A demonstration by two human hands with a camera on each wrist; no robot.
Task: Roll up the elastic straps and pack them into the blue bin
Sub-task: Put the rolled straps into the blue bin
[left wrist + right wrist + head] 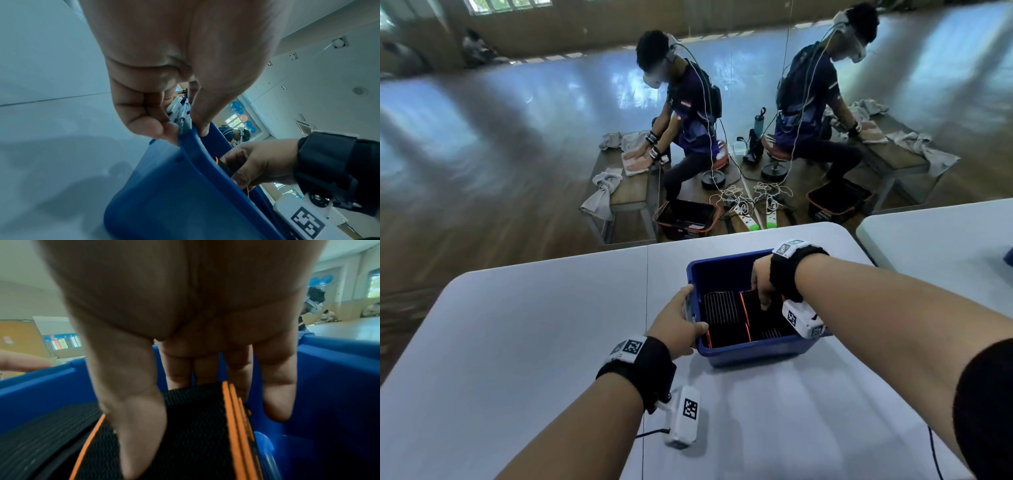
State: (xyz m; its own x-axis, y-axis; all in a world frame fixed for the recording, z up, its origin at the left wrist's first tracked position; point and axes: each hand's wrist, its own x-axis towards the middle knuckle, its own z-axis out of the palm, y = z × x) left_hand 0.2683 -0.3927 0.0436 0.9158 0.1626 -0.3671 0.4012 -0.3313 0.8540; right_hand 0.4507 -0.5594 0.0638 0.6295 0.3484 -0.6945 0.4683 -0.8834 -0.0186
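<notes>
Looks like a big activity hall or dance studio to me: glossy wooden floor (482,212), a mirror wall (945,75) doubling everything, and blue and orange balloons (239,111) stuck up by a window. There are 2 white tables (517,342) set out, plus another person (685,109) on a stool working at a low bench (633,192).

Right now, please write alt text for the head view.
The right hand holds a rolled black strap with orange edges inside a blue bin; the left hand grips the bin's rim, on a white table.
</notes>
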